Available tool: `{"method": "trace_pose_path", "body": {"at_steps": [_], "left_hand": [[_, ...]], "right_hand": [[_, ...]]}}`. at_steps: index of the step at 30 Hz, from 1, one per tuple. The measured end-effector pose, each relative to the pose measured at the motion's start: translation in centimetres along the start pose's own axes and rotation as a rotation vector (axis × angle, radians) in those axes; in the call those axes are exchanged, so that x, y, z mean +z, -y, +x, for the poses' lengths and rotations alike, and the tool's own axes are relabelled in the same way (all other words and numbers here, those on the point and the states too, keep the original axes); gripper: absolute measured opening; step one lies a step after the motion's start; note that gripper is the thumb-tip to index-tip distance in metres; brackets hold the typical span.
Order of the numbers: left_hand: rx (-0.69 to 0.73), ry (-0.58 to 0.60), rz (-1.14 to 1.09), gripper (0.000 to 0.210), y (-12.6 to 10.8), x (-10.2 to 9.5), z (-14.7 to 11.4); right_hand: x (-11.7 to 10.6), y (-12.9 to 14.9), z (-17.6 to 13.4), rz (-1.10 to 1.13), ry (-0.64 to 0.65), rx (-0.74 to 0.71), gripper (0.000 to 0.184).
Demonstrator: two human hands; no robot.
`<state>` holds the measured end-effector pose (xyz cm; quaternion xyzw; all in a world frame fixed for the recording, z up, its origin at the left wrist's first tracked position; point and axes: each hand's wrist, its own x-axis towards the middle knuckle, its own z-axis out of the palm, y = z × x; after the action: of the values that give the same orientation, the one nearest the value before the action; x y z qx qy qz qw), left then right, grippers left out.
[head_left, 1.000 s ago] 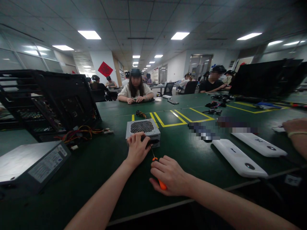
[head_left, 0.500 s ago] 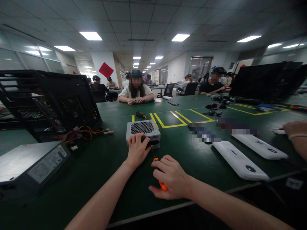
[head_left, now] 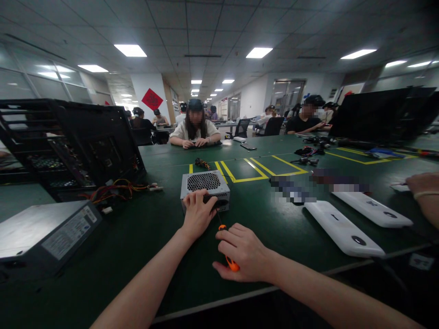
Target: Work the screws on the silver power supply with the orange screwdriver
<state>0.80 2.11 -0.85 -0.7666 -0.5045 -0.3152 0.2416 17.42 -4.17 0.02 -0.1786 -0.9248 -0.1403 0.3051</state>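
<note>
A grey computer power supply [head_left: 223, 186] with a honeycomb grille on top sits on the green table in front of me. My left hand [head_left: 198, 211] grips its near side, fingers bent over the top edge and thumb by the right end. An orange and black screwdriver [head_left: 232, 264] is held in my right hand [head_left: 244, 253], fingers curled around the handle. Its thin shaft points up and forward at the near face of the power supply, close to my left thumb. Whether the tip touches a screw is hidden.
A second power supply [head_left: 70, 228] and an open black computer case [head_left: 113, 151] with loose cables [head_left: 120, 186] stand left. Two white devices [head_left: 343, 228] lie right, near another person's hand [head_left: 425, 194]. A person [head_left: 195, 125] sits opposite. Yellow tape [head_left: 250, 179] marks the table.
Little differs. Both hands hold nearly the same places, and the orange screwdriver handle has turned slightly within my right hand.
</note>
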Motion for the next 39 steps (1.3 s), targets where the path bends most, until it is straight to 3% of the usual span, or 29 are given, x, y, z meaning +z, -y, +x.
{"method": "trace_pose_path", "body": {"at_steps": [2,6,11,18,23,30,39], "left_hand": [[0.015,-0.013,0.007,0.022,-0.07,0.13,-0.07],[0.012,-0.041,-0.001,0.019,-0.12,0.34,-0.13],[-0.004,-0.049,-0.046,0.016,-0.04,0.32,-0.10],[-0.013,-0.053,-0.049,0.014,-0.05,0.19,-0.07],[-0.015,-0.048,-0.039,0.015,0.09,0.33,0.01],[-0.021,-0.021,-0.036,0.015,0.16,0.13,0.07],[0.023,0.016,0.080,0.033,0.13,0.15,0.19]], "right_hand": [[-0.08,0.04,0.12,-0.006,0.024,-0.003,0.028],[-0.01,0.32,0.10,-0.026,0.072,0.036,0.014],[0.12,0.35,-0.09,-0.014,-0.023,0.022,0.008],[-0.11,0.20,0.08,-0.062,0.014,-0.030,0.011],[-0.10,0.28,-0.03,-0.069,0.079,0.071,0.012],[0.01,-0.01,-0.31,-0.139,0.042,0.021,0.009],[0.53,-0.04,-0.29,-0.038,0.099,0.076,0.012]]}}
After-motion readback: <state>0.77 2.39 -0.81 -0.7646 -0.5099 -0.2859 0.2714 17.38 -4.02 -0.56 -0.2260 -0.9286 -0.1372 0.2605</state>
